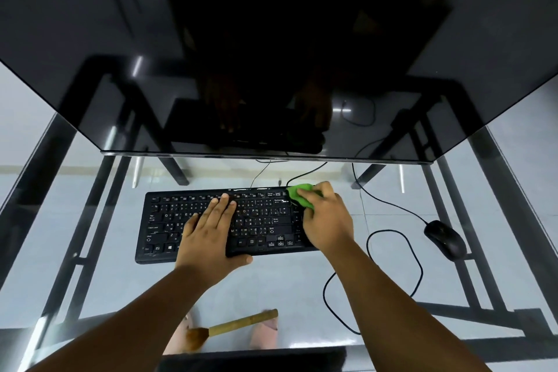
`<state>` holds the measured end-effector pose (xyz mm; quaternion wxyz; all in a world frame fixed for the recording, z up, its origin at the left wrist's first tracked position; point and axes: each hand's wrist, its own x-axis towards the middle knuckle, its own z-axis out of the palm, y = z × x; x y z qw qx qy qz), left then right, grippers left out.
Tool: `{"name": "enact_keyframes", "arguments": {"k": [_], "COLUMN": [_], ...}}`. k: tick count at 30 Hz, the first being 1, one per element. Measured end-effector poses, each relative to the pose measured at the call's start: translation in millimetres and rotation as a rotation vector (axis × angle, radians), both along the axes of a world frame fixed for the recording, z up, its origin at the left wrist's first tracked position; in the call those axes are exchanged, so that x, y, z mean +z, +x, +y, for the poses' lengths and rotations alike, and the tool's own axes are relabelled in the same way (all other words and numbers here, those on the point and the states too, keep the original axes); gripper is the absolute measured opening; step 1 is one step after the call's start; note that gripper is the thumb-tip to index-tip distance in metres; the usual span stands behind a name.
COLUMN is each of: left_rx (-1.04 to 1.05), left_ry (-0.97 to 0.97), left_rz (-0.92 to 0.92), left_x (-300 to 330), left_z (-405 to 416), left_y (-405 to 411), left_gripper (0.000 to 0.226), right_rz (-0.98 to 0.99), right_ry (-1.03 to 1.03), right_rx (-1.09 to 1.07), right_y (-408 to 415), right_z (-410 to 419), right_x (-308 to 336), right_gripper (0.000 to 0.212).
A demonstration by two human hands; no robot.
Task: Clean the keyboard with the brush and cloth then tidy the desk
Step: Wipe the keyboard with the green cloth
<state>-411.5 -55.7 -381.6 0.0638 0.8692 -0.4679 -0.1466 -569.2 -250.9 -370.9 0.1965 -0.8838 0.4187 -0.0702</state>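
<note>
Lying left-right, keyboard (169, 226) under flat left hand (208, 229); right hand (327, 220) fingers pinching green cloth (297, 195).

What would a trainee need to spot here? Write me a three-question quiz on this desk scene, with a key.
1. True or false: the brush is in the person's grip.
2. Which hand holds the green cloth? A) left hand B) right hand C) neither
3. Fill in: the left hand lies flat on the ______.

Key:
1. False. The brush lies on the glass desk, near its front edge, untouched.
2. B. The right hand holds the cloth at the far right corner of the keyboard.
3. keyboard. The fingers are straight across the keys; the mouse sits apart to the right.
</note>
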Motion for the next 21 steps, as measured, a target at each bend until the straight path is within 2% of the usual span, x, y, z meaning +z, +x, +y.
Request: {"name": "enact_keyframes", "arguments": {"k": [5, 7, 12, 14, 19, 21], "left_rx": [0.001, 0.002, 0.004, 0.01, 0.032, 0.03], "left_ry": [0.003, -0.003, -0.03, -0.019, -0.019, -0.019], "left_rz": [-0.013, -0.009, 0.018, 0.021, 0.015, 0.017], "left_x": [2, 2, 1, 2, 2, 1], "left_z": [9, 11, 13, 17, 29, 30], "left_y": [9, 10, 13, 17, 28, 29], "left_gripper": [0.112, 0.112, 0.111, 0.111, 0.113, 0.113], "right_rz": [-0.016, -0.012, 0.021, 0.045, 0.038, 0.036], "right_ry": [0.027, 0.043, 0.031, 0.006, 0.008, 0.026], "right_rx": [-0.244, -0.219, 0.014, -0.004, -0.225, -0.193], "right_y": [-1, 10, 23, 13, 9, 19], "right_z": [-2, 2, 18, 17, 13, 20], "right_x": [-1, 1, 1, 0, 0, 0], "right_gripper": [0.047, 0.048, 0.051, 0.05, 0.048, 0.05]}}
